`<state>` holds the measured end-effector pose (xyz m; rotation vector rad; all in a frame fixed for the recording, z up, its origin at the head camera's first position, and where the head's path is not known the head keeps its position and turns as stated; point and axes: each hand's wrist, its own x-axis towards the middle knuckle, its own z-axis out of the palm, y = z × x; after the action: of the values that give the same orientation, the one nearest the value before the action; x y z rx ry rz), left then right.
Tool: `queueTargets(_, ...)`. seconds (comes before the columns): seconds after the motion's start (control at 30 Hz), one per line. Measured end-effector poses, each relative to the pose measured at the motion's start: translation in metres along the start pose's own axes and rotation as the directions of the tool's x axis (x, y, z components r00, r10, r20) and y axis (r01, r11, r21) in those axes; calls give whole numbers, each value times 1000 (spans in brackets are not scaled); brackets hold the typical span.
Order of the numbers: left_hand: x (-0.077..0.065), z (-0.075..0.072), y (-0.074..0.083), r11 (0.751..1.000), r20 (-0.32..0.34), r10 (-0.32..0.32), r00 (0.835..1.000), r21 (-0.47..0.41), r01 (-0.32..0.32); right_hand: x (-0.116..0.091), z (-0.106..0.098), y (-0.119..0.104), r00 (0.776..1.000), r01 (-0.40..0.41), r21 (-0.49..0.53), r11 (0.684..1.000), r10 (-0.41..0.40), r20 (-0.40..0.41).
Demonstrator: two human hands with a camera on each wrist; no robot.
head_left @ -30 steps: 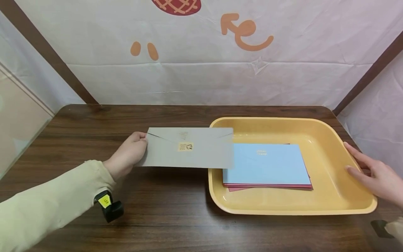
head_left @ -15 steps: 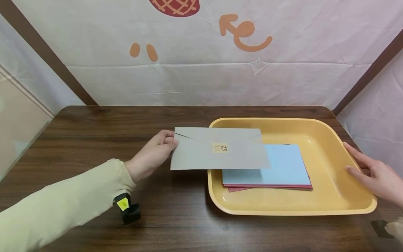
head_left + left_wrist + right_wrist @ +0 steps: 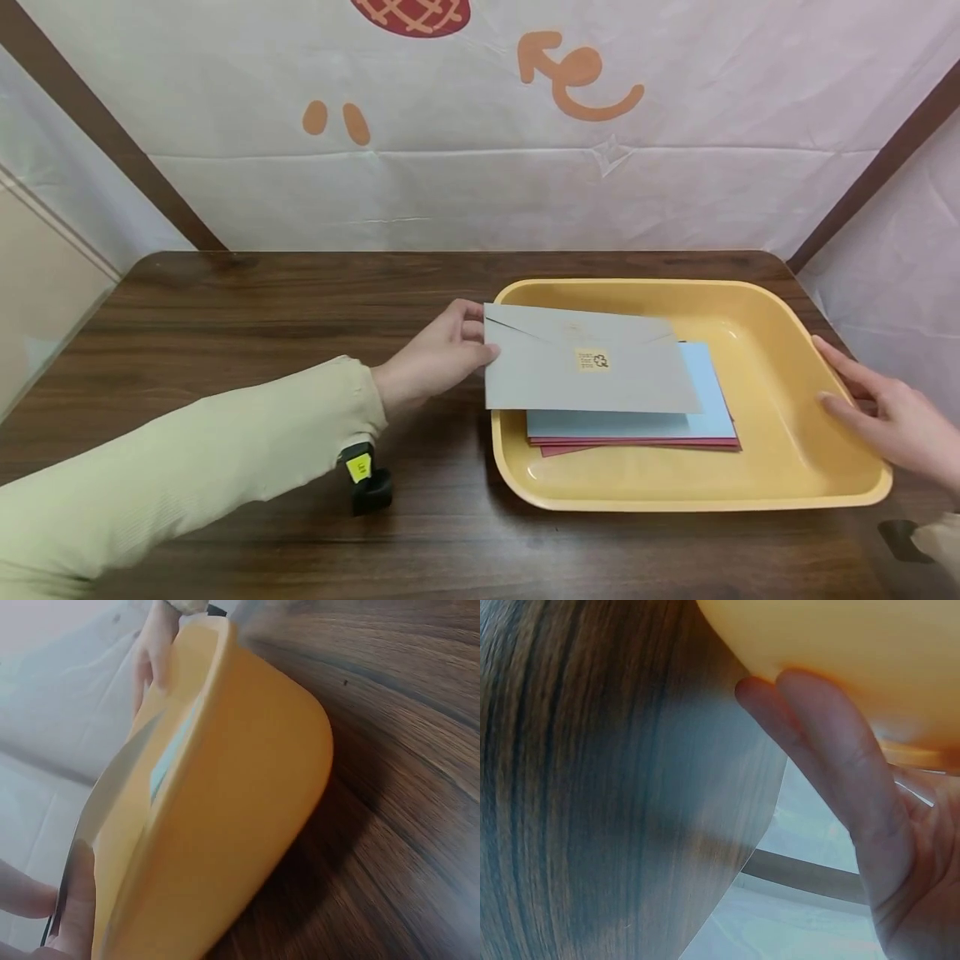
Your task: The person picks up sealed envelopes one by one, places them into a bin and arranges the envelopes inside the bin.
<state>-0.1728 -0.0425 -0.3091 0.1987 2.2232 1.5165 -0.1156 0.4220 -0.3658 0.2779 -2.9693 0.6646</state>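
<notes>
My left hand [image 3: 438, 354] pinches a grey envelope [image 3: 540, 379] by its left edge, thumb on top. The envelope, with a small yellowish "just for you" sticker [image 3: 592, 360], hangs over the left part of a yellow plastic tray [image 3: 780, 492]. Beneath it in the tray lies a stack with a light blue envelope [image 3: 708, 392] on top and dark pink envelopes [image 3: 637, 444] below. At the tray's right end my right hand [image 3: 892, 417] grips the rim, thumb inside; in the right wrist view its fingers [image 3: 829, 727] lie against the tray's outer wall.
A dark wood-grain table [image 3: 247, 333] bears the tray. Behind it hangs a pale fabric sheet [image 3: 450, 192] with printed orange and red shapes. A black wrist device [image 3: 367, 483] sits under the left sleeve [image 3: 262, 442].
My left hand has carried the grey envelope rightwards, from the tray's left rim to above the stack, now covering much of the blue envelope. The right hand and tray hold still.
</notes>
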Motion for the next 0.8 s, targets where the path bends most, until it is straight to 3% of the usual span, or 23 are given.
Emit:
queueTargets(0.37,23,32,6,996,37,52,998,68,-55,1,4,4,1000,24,3,1000,-24,-20)
queueTargets(0.5,25,38,7,986,39,61,997,155,-67,2,4,5,999,25,4,1000,-25,-22)
queueTargets(0.63,26,42,8,955,30,57,998,290,-63,2,4,5,1000,23,8,1000,-23,-17)
queueTargets(0.8,27,47,15,891,45,52,998,449,-67,1,4,5,1000,12,3,1000,-12,-12)
